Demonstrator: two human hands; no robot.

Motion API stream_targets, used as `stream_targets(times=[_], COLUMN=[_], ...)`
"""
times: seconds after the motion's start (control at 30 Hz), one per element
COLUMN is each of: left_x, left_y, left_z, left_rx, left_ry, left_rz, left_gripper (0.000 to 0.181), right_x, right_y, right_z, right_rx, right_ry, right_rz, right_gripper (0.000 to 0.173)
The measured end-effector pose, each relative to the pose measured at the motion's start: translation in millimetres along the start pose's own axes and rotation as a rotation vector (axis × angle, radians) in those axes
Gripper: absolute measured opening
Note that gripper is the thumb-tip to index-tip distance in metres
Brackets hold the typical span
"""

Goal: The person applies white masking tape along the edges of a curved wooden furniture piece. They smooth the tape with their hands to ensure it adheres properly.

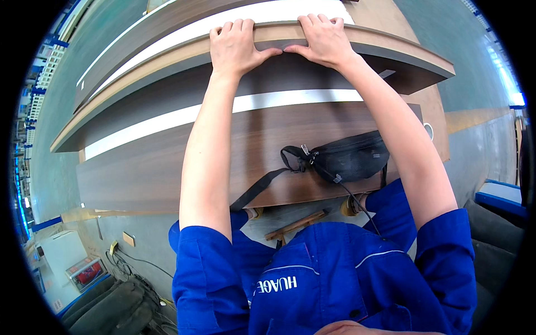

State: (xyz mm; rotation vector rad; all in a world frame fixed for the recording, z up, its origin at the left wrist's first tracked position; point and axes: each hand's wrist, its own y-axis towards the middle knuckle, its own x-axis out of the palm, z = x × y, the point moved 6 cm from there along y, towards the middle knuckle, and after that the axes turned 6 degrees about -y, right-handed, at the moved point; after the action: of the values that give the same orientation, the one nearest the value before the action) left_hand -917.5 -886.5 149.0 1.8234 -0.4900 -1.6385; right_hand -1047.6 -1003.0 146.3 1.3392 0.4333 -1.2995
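Observation:
Both my arms reach forward to a long dark wood-grain panel [167, 92] that stands on edge. My left hand [236, 46] and my right hand [322, 39] grip its pale upper edge, fingers over the far side and thumbs on the near side, the thumb tips almost touching. In front of it a flat brown wood-grain panel [167, 167] lies before me, with a white strip [276, 99] between the two. A black waist bag [351, 157] with a strap and zip rests on the flat panel, under my right forearm.
Behind the gripped edge lie a white surface [293, 10] and another dark panel [130, 52]. A brown board [435, 121] shows at the right. On the floor at lower left are cables [121, 261] and a white case [63, 251]. Dark cushioned seating [494, 251] stands at lower right.

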Motion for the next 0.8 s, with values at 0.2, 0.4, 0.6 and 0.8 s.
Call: stream_targets(times=[0.2, 0.4, 0.6, 0.8], left_x=[-0.5, 1.6, 2.6, 2.7], left_y=[0.5, -0.5, -0.6, 0.1], left_z=[1.5, -0.1, -0.6, -1.2], left_rx=[0.019, 0.037, 0.051, 0.057], left_ry=[0.026, 0.022, 0.030, 0.015], left_rz=[0.035, 0.076, 0.092, 0.113], left_gripper=[0.072, 0.072, 0.071, 0.070], right_x=[-0.6, 0.8, 1.5, -0.3], right_y=[-2.0, -1.6, -1.5, -1.1], right_z=[1.4, 0.5, 1.0, 0.6], right_rx=[-0.038, -0.046, -0.035, -0.022], right_ry=[-0.034, -0.033, -0.025, -0.024], right_rz=[0.131, 0.181, 0.195, 0.202], right_gripper=[0.067, 0.064, 0.062, 0.061])
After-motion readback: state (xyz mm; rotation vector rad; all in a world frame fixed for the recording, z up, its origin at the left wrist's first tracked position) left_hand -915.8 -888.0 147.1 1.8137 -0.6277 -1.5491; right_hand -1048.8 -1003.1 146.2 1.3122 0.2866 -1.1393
